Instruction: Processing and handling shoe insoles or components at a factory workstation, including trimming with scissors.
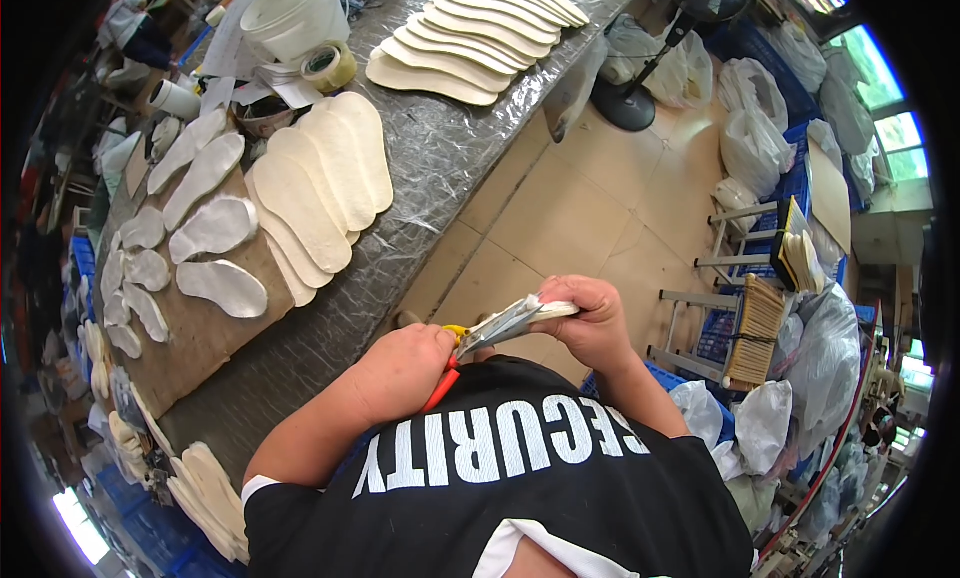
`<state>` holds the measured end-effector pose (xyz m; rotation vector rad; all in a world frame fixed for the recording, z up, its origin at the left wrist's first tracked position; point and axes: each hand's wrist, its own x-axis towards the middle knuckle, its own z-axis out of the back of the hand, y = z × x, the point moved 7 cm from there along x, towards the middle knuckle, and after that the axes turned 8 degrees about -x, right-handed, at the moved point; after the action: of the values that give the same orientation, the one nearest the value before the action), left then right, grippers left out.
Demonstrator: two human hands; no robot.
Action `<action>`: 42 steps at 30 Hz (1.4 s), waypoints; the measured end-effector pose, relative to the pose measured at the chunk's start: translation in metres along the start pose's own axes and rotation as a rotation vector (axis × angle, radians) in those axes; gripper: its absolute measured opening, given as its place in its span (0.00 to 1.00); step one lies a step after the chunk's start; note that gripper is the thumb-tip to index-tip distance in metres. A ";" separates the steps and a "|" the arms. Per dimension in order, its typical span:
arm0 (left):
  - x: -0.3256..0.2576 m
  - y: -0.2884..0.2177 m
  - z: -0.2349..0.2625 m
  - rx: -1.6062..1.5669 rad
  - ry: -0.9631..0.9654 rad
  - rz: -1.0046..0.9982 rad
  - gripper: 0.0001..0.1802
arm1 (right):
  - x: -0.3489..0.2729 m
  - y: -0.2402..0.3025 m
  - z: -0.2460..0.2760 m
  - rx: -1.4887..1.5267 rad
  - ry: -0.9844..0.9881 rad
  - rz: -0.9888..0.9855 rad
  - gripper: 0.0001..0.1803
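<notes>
Red-and-yellow-handled metal scissors [500, 329] are gripped in curled L hand [415, 360]; a thin cream insole [556, 309], partly hidden, is pinched in R hand [592, 323], near, right of grey film-covered worktop [430, 183]. R hand could be nicked, or edge miscut, if insole slips w/ blades so close.

1 readable text: 1 word in large white block capitals [435, 453] across black shirt [520, 513], upside down in view.

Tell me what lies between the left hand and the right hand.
In the head view, the blades of the scissors and part of a white piece lie between the left hand and the right hand.
</notes>
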<state>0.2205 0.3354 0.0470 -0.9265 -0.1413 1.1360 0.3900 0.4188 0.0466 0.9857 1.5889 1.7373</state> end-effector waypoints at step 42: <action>-0.004 0.002 -0.014 -0.076 0.039 -0.021 0.12 | -0.009 -0.016 -0.014 0.130 0.119 -0.392 0.09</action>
<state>0.2247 0.3241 0.0383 -1.0122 -0.1632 1.0982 0.3829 0.4055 0.0297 0.5833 1.8458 1.4582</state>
